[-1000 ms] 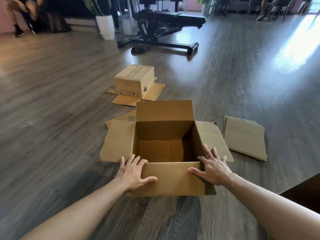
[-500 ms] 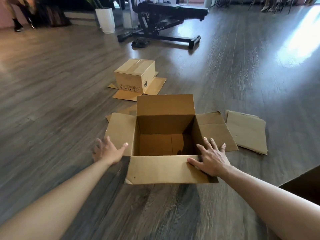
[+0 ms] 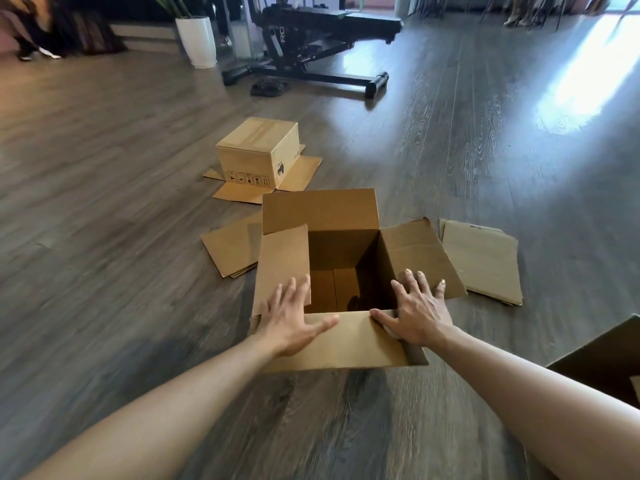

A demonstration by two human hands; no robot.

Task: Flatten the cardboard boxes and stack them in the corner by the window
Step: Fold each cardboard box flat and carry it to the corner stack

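Our left hand [image 3: 290, 315], fingers straight, has swung the left flap of the open brown cardboard box [image 3: 341, 271] on the dark wood floor [image 3: 104, 237] inward, while our flat right hand [image 3: 417, 315] still presses its near corner, so flattening remains undone.

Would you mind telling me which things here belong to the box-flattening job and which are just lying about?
Part of the job:
open box, under the left hand and right hand
upturned box
flattened cardboard, right
flattened cardboard, left

Lying about:
black exercise bench
white planter
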